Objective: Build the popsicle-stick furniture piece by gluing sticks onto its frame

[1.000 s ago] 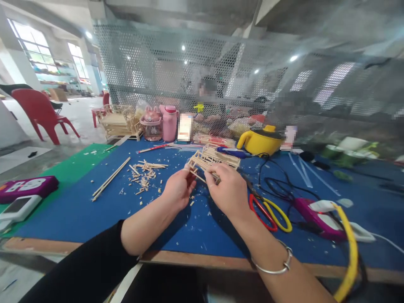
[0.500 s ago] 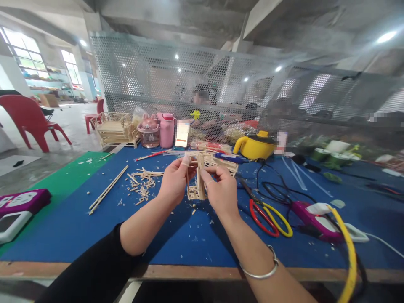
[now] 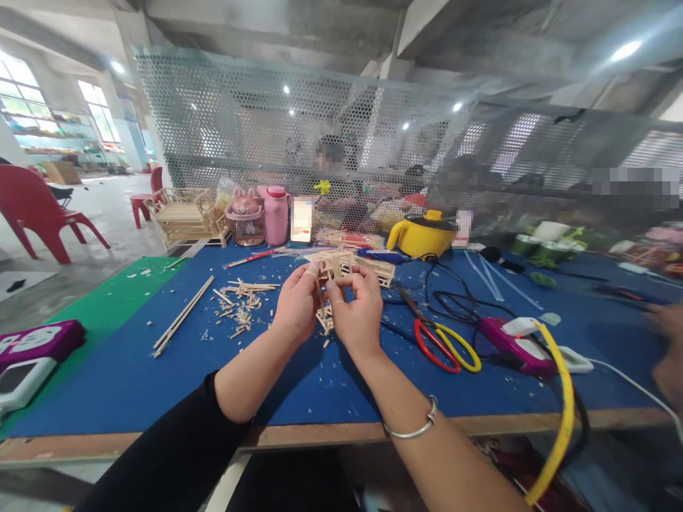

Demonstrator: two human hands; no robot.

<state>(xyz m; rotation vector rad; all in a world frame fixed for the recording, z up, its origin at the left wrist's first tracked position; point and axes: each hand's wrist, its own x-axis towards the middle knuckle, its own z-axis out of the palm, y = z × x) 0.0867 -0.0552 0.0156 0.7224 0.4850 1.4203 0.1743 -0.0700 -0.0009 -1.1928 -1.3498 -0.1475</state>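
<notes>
Between my hands is a small frame of thin wooden sticks (image 3: 337, 264), partly hidden behind my fingers. My left hand (image 3: 295, 302) is closed on its left side, thumb on top. From the right, my right hand (image 3: 358, 313) pinches it with thumb and forefinger. A lattice piece of sticks (image 3: 380, 272) shows just behind my right hand. Loose stick offcuts (image 3: 242, 306) lie in a heap left of my left hand. Scissors (image 3: 445, 345) with one red and one yellow handle rest to the right of my right hand.
Two long sticks (image 3: 184, 316) lie at left. Along the back stand a larger stick model (image 3: 184, 219), a pink bottle (image 3: 276, 219), a lit phone (image 3: 302, 220) and a yellow pot (image 3: 424, 236). Black cords and a purple power strip (image 3: 515, 345) lie right. A blurred person's hand (image 3: 671, 341) is at the right edge.
The view has shifted, so most things appear further left. The stick frame has turned in my hands and shows less of its upright side. Another person's blurred hand has appeared at the right edge.
</notes>
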